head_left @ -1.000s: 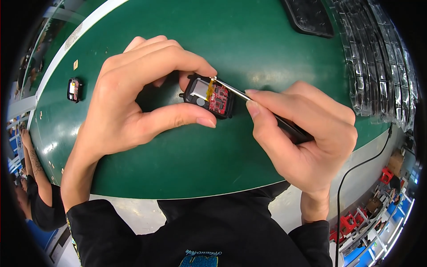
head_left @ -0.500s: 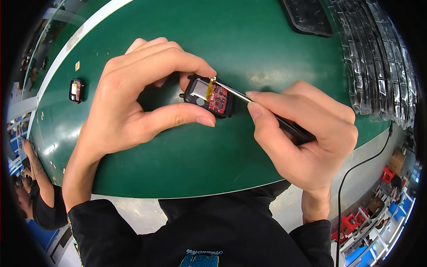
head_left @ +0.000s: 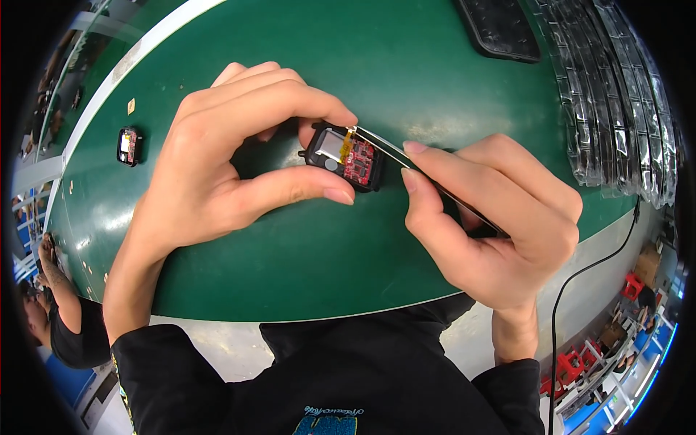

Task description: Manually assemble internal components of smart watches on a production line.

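Note:
My left hand (head_left: pixel 232 152) grips a small black device housing (head_left: pixel 310 158) between thumb and fingers, above the green table. Inside the open housing lie a silver battery (head_left: pixel 331 143), a red circuit board (head_left: pixel 359 162) and a strip of amber tape (head_left: pixel 346 147). My right hand (head_left: pixel 500 217) is closed on a pair of metal tweezers (head_left: pixel 390 150). The tweezers' tips reach the housing's upper edge, right by my left index fingertip. Whether they pinch anything there is too small to tell.
A second open housing with a red board (head_left: pixel 129 146) lies on the green table (head_left: pixel 326 268) at the left. Stacked clear plastic trays (head_left: pixel 616 101) stand at the right, near a black tray (head_left: pixel 500 29). A black cable (head_left: pixel 557 312) hangs at right. Another person's arm (head_left: pixel 61 286) shows at far left.
The tweezers' arms look slightly farther apart, and my right thumb has shifted a little. The housing stays in my left hand; the whole view has moved slightly.

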`<state>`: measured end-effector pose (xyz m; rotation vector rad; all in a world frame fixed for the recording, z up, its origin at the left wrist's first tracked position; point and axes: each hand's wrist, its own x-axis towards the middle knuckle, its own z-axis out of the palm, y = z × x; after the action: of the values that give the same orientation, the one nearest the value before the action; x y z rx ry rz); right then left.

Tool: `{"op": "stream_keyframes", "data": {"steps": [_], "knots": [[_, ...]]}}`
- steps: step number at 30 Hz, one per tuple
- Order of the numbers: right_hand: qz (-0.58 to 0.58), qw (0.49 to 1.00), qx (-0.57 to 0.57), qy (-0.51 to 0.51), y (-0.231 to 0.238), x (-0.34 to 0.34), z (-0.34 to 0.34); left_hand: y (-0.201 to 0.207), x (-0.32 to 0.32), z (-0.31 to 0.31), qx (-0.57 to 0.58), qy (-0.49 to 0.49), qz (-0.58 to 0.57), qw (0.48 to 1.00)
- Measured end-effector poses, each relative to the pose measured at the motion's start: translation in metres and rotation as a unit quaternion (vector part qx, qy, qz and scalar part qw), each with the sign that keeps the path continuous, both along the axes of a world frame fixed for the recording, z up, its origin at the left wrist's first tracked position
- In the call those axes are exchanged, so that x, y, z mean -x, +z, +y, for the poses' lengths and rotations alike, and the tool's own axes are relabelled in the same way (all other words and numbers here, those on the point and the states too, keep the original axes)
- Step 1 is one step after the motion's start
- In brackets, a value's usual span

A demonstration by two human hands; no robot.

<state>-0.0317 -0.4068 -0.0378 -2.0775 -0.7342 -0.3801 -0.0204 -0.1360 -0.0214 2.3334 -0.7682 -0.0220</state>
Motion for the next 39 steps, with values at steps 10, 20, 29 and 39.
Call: {"op": "stream_keyframes", "data": {"steps": [10, 20, 29, 39], "knots": [[0.014, 1.000, -0.003, 0.014, 0.002, 0.001, 0.002, 0.000, -0.004, 0.004, 0.018, -0.013, 0.023, 0.999], [0.120, 0.992, -0.010, 0.038, 0.013, 0.000, -0.006, 0.000, -0.009, 0.010, 0.022, -0.065, 0.031, 0.997], [0.123, 0.992, -0.004, 0.040, 0.013, 0.000, -0.006, 0.002, -0.009, 0.008, 0.016, -0.082, 0.014, 0.996], [0.133, 0.990, 0.002, 0.046, 0.014, 0.001, -0.005, 0.002, -0.008, 0.004, 0.023, -0.091, -0.002, 0.996]]}}
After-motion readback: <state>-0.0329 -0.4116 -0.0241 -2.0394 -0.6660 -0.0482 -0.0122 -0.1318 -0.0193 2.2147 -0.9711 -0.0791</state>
